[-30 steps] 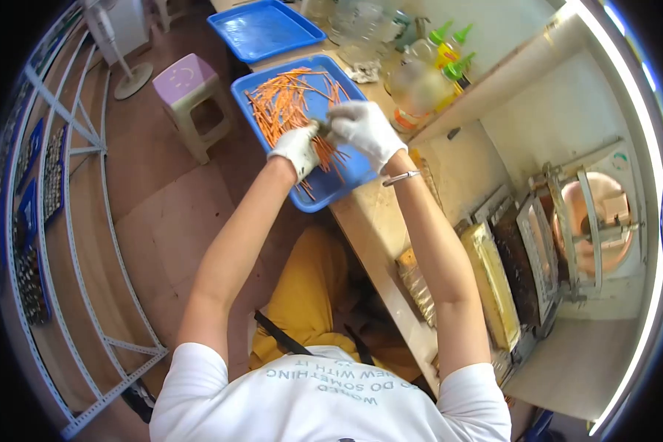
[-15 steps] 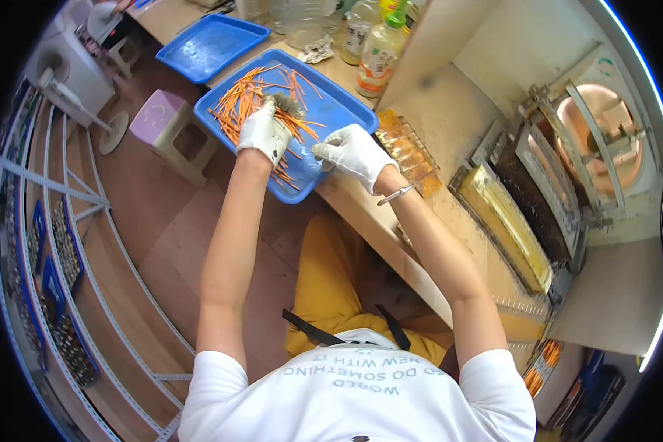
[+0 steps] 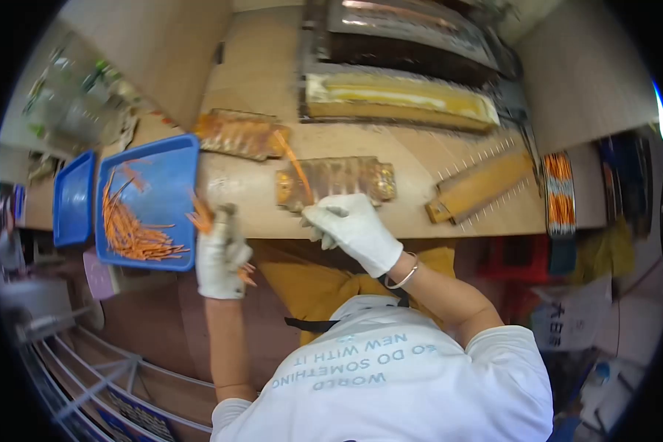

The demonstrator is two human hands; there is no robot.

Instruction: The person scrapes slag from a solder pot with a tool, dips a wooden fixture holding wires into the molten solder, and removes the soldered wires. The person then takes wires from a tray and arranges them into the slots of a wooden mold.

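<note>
My left hand (image 3: 223, 253), in a white glove, is closed around a bundle of orange sticks (image 3: 200, 215) whose ends poke out on both sides. My right hand (image 3: 350, 227), gloved too, pinches the lower end of a single orange stick (image 3: 295, 163) above a ridged brown mould (image 3: 339, 180). A second ridged mould (image 3: 239, 135) lies behind and to the left. Beside my left hand, the blue tray (image 3: 191, 151) holds a pile of orange sticks (image 3: 129, 236). The picture is somewhat blurred.
Another blue tray (image 3: 74, 202) sits at the far left, with bottles (image 3: 66, 103) behind. A yellow block (image 3: 401, 99) in a frame lies at the back. To the right are a pinned wooden block (image 3: 486, 184) and a rack of orange sticks (image 3: 560, 191).
The view has swung right toward the moulds. My left hand has left the tray with a bundle of sticks, and my right hand has moved over a mould with one stick.
</note>
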